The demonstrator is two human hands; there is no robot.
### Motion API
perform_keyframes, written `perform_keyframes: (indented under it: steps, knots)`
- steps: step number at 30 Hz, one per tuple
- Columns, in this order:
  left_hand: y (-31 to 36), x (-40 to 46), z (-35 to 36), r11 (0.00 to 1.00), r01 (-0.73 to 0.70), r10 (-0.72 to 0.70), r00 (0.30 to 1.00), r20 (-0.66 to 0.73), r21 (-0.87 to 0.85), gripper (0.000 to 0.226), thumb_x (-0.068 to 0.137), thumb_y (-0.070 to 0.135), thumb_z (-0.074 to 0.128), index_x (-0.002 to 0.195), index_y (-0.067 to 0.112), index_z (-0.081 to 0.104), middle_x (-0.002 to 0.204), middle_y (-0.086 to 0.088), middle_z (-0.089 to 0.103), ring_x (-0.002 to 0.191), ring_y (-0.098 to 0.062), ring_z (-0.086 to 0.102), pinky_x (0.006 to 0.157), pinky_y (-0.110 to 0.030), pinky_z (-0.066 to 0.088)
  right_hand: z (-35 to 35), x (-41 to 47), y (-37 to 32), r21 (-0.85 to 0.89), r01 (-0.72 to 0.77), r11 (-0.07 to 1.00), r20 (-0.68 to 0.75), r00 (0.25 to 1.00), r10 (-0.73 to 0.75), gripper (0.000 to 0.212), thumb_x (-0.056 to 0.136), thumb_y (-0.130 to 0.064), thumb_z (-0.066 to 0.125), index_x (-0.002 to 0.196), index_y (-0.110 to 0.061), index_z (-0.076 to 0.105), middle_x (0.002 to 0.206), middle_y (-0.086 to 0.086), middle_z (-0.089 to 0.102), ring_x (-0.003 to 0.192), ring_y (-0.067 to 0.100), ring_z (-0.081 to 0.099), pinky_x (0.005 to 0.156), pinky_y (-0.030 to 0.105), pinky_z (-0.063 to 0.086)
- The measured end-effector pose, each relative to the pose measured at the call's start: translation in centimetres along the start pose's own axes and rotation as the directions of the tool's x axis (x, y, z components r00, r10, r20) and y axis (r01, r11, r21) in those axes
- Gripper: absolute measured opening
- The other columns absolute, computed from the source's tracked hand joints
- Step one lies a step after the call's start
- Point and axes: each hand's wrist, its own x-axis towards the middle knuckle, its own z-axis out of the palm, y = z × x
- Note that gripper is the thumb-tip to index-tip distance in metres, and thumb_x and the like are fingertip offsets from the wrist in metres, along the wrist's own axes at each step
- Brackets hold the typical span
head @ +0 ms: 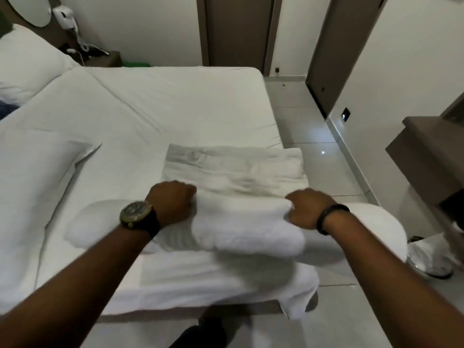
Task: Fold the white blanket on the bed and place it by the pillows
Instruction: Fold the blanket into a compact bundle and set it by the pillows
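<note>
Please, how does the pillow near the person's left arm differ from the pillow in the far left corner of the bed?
The near pillow lies flat on the sheet, and a pointed flap of its cover sticks out toward the blanket. The far pillow looks plump and seems to lean up by the headboard, with no flap visible. The near pillow appears much larger in the picture, being closer to the camera. Both are white, like the bed.

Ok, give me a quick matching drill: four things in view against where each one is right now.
Things:
1. white blanket
2. wristwatch
3. black wristband
4. pillow

Places:
A. on the right wrist
B. far left end of the bed
C. gripped by left hand and right hand, near bed edge
D. on the left wrist

Pairs: 1-C, 2-D, 3-A, 4-B
</note>
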Motion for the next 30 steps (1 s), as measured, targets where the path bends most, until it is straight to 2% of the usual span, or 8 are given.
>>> perform_keyframes:
  steps: [5, 10, 14, 16, 19, 23, 27, 30]
  knots:
    - [-5.3, 16.1, -0.3, 0.998, 0.07, -0.069, 0.992, 0.101, 0.0, 0.021, 0.078, 0.029, 0.061, 0.097, 0.022, 0.067, 0.103, -0.005, 0.069, 0.098, -0.029, 0.064, 0.074, -0.03, 0.047, -6.0, 12.7, 0.4, -0.034, -0.149, 0.988, -0.228, 0.964, 0.138, 0.01, 0.083, -0.037, 0.054, 0.087, -0.029, 0.051, 0.107, 0.002, 0.064, 0.099, 0.029, 0.059, 0.084, 0.036, 0.042]
    - [-8.3, 30.4, 3.5, 0.995, 0.062, -0.068, 0.994, 0.081, 0.071, 0.019, 0.082, 0.026, 0.055, 0.099, 0.02, 0.061, 0.11, -0.011, 0.065, 0.106, -0.036, 0.059, 0.087, -0.039, 0.043, -7.7, 26.3, 3.0, -0.055, -0.301, 0.952, -0.46, 0.854, 0.244, 0.021, 0.086, -0.027, 0.049, 0.101, -0.027, 0.063, 0.108, 0.003, 0.065, 0.108, 0.031, 0.054, 0.095, 0.045, 0.036]
    - [-9.4, 35.1, 9.4, 0.933, 0.353, -0.342, 0.93, 0.132, -0.065, 0.049, 0.086, 0.042, 0.054, 0.127, 0.02, 0.037, 0.132, -0.014, 0.046, 0.125, -0.045, 0.04, 0.098, -0.059, 0.039, -4.6, 31.8, 2.8, 0.35, 0.1, 0.932, -0.778, 0.584, 0.23, 0.048, 0.087, -0.054, 0.05, 0.125, -0.024, 0.055, 0.119, 0.007, 0.055, 0.111, 0.027, 0.055, 0.09, 0.042, 0.042]
    - [-8.6, 35.4, 13.7, 0.954, 0.296, -0.278, 0.937, 0.212, -0.055, 0.075, 0.085, 0.065, 0.05, 0.141, 0.02, 0.028, 0.146, -0.015, 0.037, 0.136, -0.044, 0.03, 0.106, -0.065, 0.026, -0.8, 33.0, 1.5, 0.34, 0.191, 0.921, -0.772, 0.616, 0.158, 0.061, 0.088, -0.058, 0.053, 0.139, -0.023, 0.045, 0.129, 0.007, 0.051, 0.122, 0.024, 0.049, 0.094, 0.04, 0.039]
    - [-7.5, 34.3, 19.6, 0.981, 0.185, -0.15, 0.917, 0.368, -0.061, 0.097, 0.075, 0.087, 0.033, 0.151, 0.029, 0.016, 0.161, -0.005, 0.019, 0.148, -0.034, 0.011, 0.112, -0.067, 0.005, 4.2, 34.9, 1.9, 0.264, 0.164, 0.951, -0.644, 0.764, 0.047, 0.072, 0.087, -0.065, 0.042, 0.145, -0.023, 0.039, 0.14, 0.008, 0.048, 0.134, 0.024, 0.04, 0.102, 0.049, 0.037]
    - [-7.4, 33.2, 23.2, 0.99, 0.118, -0.093, 0.958, 0.273, -0.078, 0.108, 0.071, 0.091, 0.027, 0.155, 0.028, 0.001, 0.165, -0.005, -0.005, 0.15, -0.029, -0.01, 0.116, -0.062, -0.006, 5.2, 40.6, 6.0, 0.204, 0.007, 0.979, -0.45, 0.889, 0.088, 0.076, 0.088, -0.069, 0.033, 0.151, -0.027, 0.027, 0.155, 0.006, 0.031, 0.146, 0.023, 0.02, 0.115, 0.053, 0.019]
    - [-7.6, 39.1, 22.5, 0.996, 0.032, -0.017, 0.984, 0.175, -0.082, 0.12, 0.06, 0.099, 0.017, 0.154, 0.026, 0.011, 0.163, -0.004, 0.014, 0.151, -0.024, 0.005, 0.116, -0.062, -0.004, 4.0, 46.6, 9.7, -0.053, -0.161, 0.986, -0.284, 0.949, 0.139, 0.084, 0.082, -0.082, 0.021, 0.148, -0.029, 0.028, 0.153, 0.0, 0.035, 0.145, 0.026, 0.022, 0.112, 0.062, 0.005]
    - [-7.6, 42.1, 23.1, 0.997, 0.02, -0.006, 0.981, 0.195, -0.069, 0.111, 0.06, 0.1, 0.019, 0.13, 0.02, 0.051, 0.137, -0.009, 0.054, 0.131, -0.028, 0.045, 0.114, -0.056, 0.016, 4.2, 48.9, 9.7, -0.141, -0.169, 0.975, -0.322, 0.94, 0.117, 0.075, 0.087, -0.076, 0.017, 0.115, -0.019, 0.057, 0.119, 0.009, 0.063, 0.115, 0.031, 0.054, 0.105, 0.055, 0.026]
